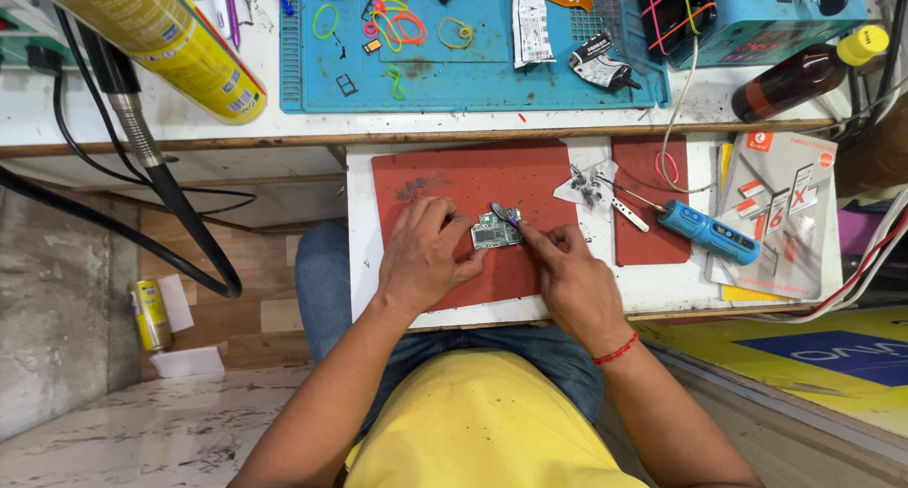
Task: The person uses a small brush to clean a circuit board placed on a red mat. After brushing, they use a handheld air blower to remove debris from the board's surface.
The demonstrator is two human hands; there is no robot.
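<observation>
Two hands meet over a small green circuit board point(496, 231) on the red mat point(454, 181). Left hand point(424, 256), curled, pins the board's nine-o'clock edge; right hand point(567, 275) pinches tweezers point(504, 216) at its twelve-o'clock corner.
</observation>
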